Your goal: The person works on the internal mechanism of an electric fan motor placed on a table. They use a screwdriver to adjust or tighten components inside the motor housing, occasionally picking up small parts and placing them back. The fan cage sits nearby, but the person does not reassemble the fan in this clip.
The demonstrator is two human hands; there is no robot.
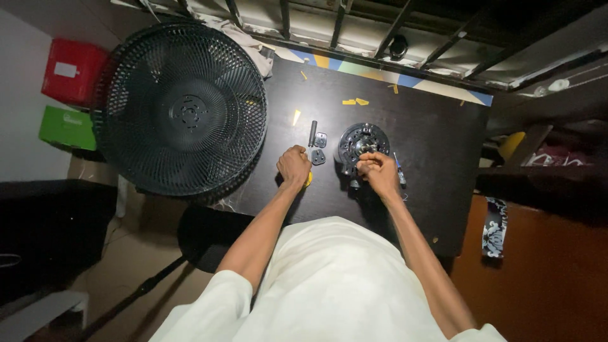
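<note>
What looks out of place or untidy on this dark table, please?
Small yellow scraps lie scattered across the dark table, and loose grey parts sit between the hands. The big fan cage hangs over the table's left edge. Nothing looks spilled or broken.

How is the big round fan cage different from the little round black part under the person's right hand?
The fan cage is far bigger than the round black part. The fan cage is fine mesh with a plain hub, while the round black part is a solid disc with holes. No hand touches the fan cage; the right hand rests on the round black part. Both are black, round and on the dark table.
</note>
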